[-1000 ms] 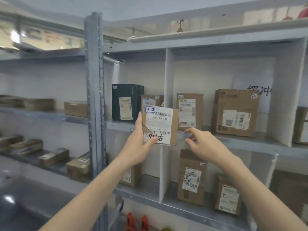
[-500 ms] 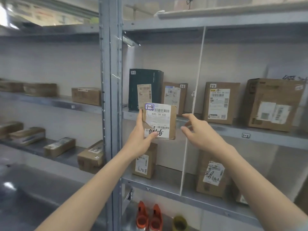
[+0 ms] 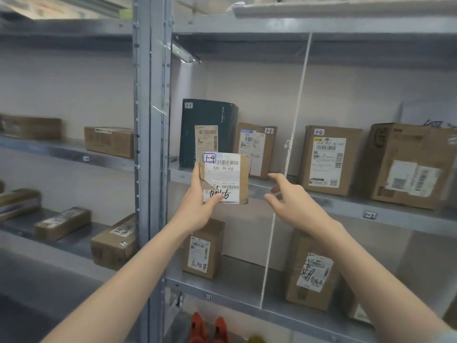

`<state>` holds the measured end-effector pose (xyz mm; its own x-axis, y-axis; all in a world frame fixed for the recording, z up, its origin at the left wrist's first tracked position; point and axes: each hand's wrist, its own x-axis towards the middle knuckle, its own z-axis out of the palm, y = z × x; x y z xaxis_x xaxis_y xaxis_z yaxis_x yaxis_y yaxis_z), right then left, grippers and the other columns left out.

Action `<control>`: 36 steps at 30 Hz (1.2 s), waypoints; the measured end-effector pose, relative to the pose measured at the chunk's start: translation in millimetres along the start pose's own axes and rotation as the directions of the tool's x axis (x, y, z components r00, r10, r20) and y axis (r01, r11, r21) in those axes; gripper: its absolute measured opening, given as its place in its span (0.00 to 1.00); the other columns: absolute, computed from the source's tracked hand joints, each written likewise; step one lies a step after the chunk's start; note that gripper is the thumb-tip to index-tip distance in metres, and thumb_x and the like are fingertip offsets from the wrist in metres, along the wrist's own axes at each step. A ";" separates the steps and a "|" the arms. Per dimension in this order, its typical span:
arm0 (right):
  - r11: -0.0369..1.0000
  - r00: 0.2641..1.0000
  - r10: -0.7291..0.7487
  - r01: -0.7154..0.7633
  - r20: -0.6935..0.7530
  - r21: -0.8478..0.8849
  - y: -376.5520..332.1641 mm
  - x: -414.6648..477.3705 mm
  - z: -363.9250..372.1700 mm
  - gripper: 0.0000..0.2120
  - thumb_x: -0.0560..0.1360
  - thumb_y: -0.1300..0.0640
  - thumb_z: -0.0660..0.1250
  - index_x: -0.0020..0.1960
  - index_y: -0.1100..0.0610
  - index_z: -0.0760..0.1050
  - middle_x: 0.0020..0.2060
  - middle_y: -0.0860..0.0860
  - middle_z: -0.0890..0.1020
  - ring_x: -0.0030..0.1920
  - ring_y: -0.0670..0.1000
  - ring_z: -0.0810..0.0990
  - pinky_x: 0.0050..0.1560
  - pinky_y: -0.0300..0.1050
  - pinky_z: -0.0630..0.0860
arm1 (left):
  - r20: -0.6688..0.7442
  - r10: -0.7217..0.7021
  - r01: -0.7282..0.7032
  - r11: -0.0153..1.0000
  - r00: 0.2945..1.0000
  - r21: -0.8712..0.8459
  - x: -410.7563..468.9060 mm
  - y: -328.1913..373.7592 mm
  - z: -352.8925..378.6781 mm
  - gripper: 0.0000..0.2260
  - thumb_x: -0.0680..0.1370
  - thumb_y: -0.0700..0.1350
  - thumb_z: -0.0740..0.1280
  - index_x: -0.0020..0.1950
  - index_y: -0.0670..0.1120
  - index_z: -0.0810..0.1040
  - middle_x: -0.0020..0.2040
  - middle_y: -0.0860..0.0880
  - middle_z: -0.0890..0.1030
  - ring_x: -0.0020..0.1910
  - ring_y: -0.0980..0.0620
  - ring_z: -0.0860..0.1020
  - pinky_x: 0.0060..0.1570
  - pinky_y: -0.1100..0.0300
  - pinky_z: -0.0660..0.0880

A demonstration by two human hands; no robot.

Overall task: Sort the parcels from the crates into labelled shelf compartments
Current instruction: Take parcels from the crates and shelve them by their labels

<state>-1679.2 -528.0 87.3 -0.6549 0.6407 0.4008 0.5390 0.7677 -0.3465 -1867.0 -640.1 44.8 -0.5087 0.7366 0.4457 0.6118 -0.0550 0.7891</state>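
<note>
Parcel (image 3: 226,178) gripped by left hand (image 3: 197,207), before shelf edge (image 3: 321,198).

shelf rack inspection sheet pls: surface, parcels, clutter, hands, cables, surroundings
Surface: grey metal shelf, split by a white divider; edge tag reads 1-2.
Job's things: parcel marked 1-4 held before the shelf; dark box marked 1-1 behind it; 1-2 box right of the divider.
Clutter: orange items at the bottom, unclear.
Hands: left hand grips the parcel; right hand open, beside it, not touching.
Cables: nothing seen.
Surroundings: steel post, more boxes in the left bay.
</note>
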 end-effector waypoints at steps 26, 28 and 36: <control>0.976 0.975 0.215 -0.214 -0.046 0.029 -28.6 -49.7 34.9 0.25 0.79 0.51 0.62 0.73 0.54 0.58 0.57 0.54 0.81 0.55 0.55 0.79 0.53 0.47 0.74 | 0.262 0.161 -0.128 0.982 0.952 -0.139 -23.3 -24.4 29.4 0.42 0.79 0.42 0.67 0.80 0.51 0.38 0.78 0.54 0.61 0.75 0.55 0.62 0.74 0.56 0.58; 0.971 0.968 0.238 -0.237 -0.082 0.024 -24.4 -60.5 23.4 0.25 0.79 0.52 0.62 0.73 0.54 0.58 0.58 0.54 0.80 0.56 0.55 0.79 0.47 0.44 0.70 | 0.282 0.209 -0.167 0.972 0.936 -0.166 -20.9 -14.5 41.4 0.42 0.79 0.43 0.67 0.80 0.50 0.38 0.78 0.54 0.62 0.75 0.55 0.62 0.75 0.54 0.58; 0.939 0.911 0.342 -0.343 -0.232 0.036 40.7 -114.0 -45.5 0.29 0.78 0.53 0.65 0.75 0.51 0.55 0.49 0.50 0.81 0.48 0.52 0.80 0.49 0.48 0.75 | 0.339 0.389 -0.313 0.914 0.856 -0.258 -27.2 61.4 128.4 0.44 0.79 0.43 0.67 0.78 0.57 0.34 0.78 0.53 0.60 0.75 0.53 0.62 0.73 0.58 0.58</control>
<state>-1558.5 -569.2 66.1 -0.2894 0.8484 0.4433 0.7118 0.5003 -0.4930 -1737.8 -577.0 26.9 0.0080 0.8382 0.5453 0.5622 -0.4547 0.6908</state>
